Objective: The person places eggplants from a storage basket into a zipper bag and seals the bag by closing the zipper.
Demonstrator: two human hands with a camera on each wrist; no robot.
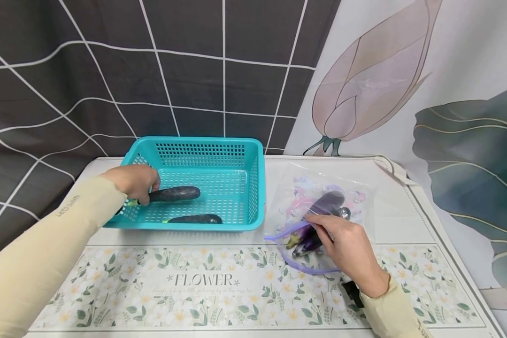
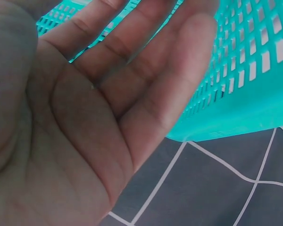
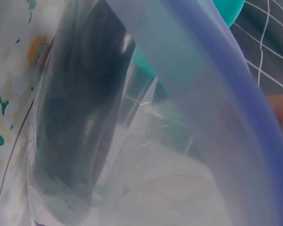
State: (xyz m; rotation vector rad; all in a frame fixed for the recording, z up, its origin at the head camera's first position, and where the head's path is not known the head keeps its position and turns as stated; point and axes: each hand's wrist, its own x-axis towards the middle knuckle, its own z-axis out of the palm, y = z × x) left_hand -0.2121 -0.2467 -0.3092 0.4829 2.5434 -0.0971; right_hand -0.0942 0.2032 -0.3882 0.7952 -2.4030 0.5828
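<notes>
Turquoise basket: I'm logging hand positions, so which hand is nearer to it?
Left. The left hand reaches over the left end of the turquoise basket; the right hand is outside, off to its right, pinching the rim of the clear bag.

The left grip (image 2: 96,106) is seen from its palm side. By its fingers, part of a turquoise basket (image 2: 236,112) is covered, its slotted wall exposed to their right; right of the palm, a dark surface (image 2: 210,183) is crossed by white lines.
</notes>
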